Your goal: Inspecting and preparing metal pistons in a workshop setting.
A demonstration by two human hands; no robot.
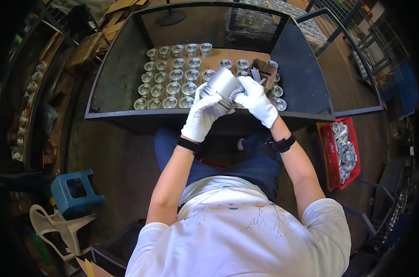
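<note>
A silver metal piston (pixel 222 84) with ring grooves is held tilted above the near edge of a dark metal bin (pixel 298 74). My left hand (pixel 200 119), in a white glove, is closed round its grooved end from the left. My right hand (pixel 259 102), also gloved, grips the piston from the right, with the fingertips partly hidden behind it. Beneath and beyond my hands, several similar pistons (pixel 176 75) stand in rows on brown cardboard (pixel 217 56) in the bin. A small open carton (pixel 266 73) sits among them, just past my right hand.
A red crate (pixel 330 157) full of metal parts stands on the floor to the right. At the lower left are a blue stool (pixel 75 193) and a white plastic chair (pixel 64 229). Shelving with more parts (pixel 31 85) runs along the left side.
</note>
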